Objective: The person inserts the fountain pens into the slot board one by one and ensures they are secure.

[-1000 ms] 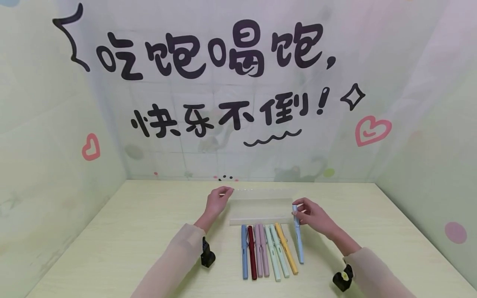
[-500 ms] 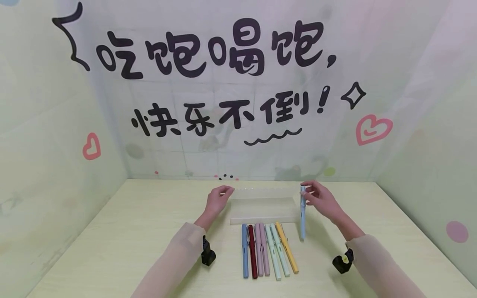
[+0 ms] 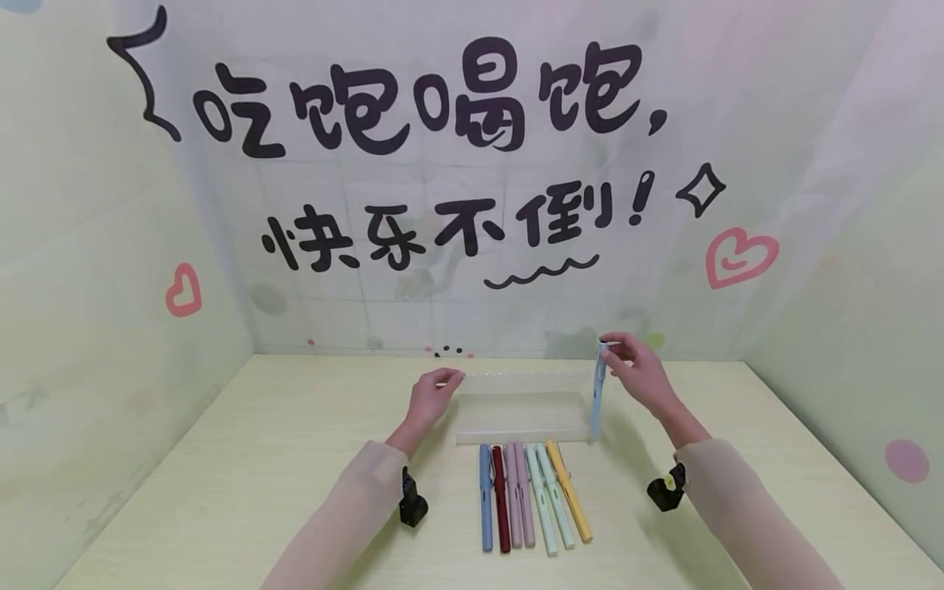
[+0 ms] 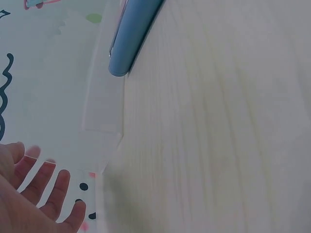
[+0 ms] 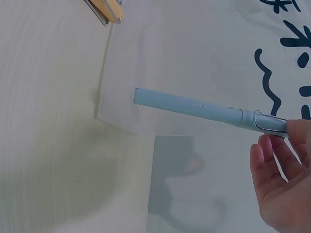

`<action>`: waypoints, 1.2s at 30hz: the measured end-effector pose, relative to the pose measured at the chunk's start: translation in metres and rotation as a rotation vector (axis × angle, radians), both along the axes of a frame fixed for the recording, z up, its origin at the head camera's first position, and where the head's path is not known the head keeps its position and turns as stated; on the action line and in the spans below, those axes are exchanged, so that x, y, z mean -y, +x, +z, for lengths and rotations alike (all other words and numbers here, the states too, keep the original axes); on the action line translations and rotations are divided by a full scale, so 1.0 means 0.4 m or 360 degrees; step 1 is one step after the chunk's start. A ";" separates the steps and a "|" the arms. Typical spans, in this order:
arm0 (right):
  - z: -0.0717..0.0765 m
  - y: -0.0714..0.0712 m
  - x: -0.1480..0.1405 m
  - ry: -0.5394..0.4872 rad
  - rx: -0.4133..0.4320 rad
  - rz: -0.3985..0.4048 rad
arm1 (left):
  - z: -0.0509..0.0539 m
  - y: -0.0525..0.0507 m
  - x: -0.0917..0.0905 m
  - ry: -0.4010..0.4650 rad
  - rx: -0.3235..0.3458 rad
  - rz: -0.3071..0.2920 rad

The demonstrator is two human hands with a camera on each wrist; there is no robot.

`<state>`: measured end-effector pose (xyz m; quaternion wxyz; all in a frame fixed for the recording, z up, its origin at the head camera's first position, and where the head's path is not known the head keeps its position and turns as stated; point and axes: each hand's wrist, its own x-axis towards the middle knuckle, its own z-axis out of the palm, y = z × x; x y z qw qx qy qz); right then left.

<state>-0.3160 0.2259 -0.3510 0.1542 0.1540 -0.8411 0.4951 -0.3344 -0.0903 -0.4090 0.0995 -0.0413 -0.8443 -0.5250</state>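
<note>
The right hand (image 3: 642, 373) pinched a light blue pen (image 3: 597, 393) by its clip end between thumb and fingers, the pen nearly upright at the right end of a clear plastic box (image 3: 519, 414); whether its lower end touched the box could not be told. The left hand (image 3: 430, 397) pinched the box's far left corner, its other fingers spread apart. On the bench (image 3: 221, 475), just in front of the box, lay a blue pen (image 3: 485, 500), a dark red pen (image 3: 501, 504), two purple pens (image 3: 515, 500), two pale green pens (image 3: 542, 500) and a slanting yellow pen (image 3: 569, 492).
</note>
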 end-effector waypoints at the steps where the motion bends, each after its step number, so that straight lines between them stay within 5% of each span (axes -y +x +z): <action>1: 0.002 -0.002 0.001 0.0005 -0.0008 -0.0017 | 0.000 0.000 0.000 -0.0008 -0.0009 -0.0002; 13: 0.057 0.043 0.045 0.0028 -0.0146 -0.0078 | 0.003 -0.001 0.000 -0.0023 -0.0033 -0.0002; 18: 0.032 0.014 0.035 0.0008 -0.0191 -0.0024 | -0.001 -0.004 0.000 -0.0047 -0.0047 -0.0001; 25: -0.019 -0.030 0.018 0.0093 -0.0090 0.0011 | -0.008 -0.007 0.004 -0.0007 -0.0044 -0.0004; 30: -0.027 -0.044 0.016 0.0147 -0.0096 0.0005 | -0.005 -0.002 0.005 -0.0014 -0.0133 -0.0015; 36: -0.033 -0.049 0.017 0.0161 -0.0073 0.0009 | -0.005 -0.007 0.002 -0.0030 -0.0079 0.0004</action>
